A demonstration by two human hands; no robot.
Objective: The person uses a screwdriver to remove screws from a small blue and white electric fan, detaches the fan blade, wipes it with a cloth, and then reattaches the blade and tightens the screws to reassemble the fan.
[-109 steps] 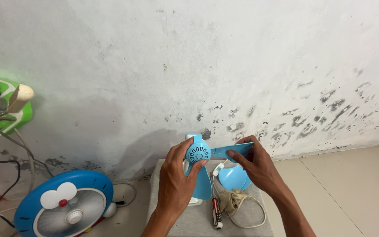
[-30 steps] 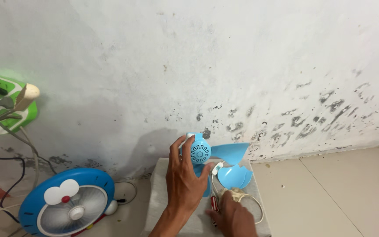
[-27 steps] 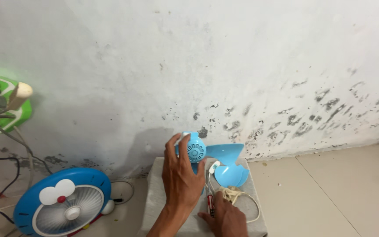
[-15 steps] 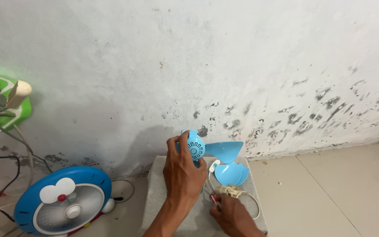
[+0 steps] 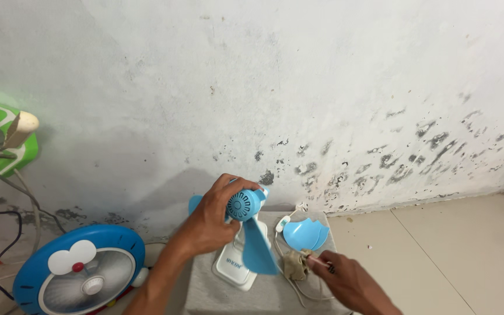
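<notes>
My left hand point(image 5: 208, 220) grips the round blue motor head point(image 5: 245, 204) of a small desk fan. One blue blade point(image 5: 258, 249) hangs down from the head in front of the fan's white base point(image 5: 233, 267). The fan stands on a grey slab point(image 5: 205, 291) against the wall. My right hand point(image 5: 350, 284) is low on the right and pinches a thin dark tool point(image 5: 322, 264), whose tip touches a brownish rag point(image 5: 294, 263). A loose blue blade piece point(image 5: 305, 233) lies on the slab just behind the rag. A white cord point(image 5: 296, 287) loops under my right hand.
A round blue cartoon-faced fan grille point(image 5: 80, 271) lies on the floor at the lower left. A green power strip point(image 5: 0, 137) with plugs and dark cables hangs on the stained white wall point(image 5: 298, 87). Beige floor tiles point(image 5: 438, 251) spread to the right.
My right hand let go of the fan blade, dropped to the slab and now holds a thin tool by the rag. The blade on the fan has swung to point downward.
</notes>
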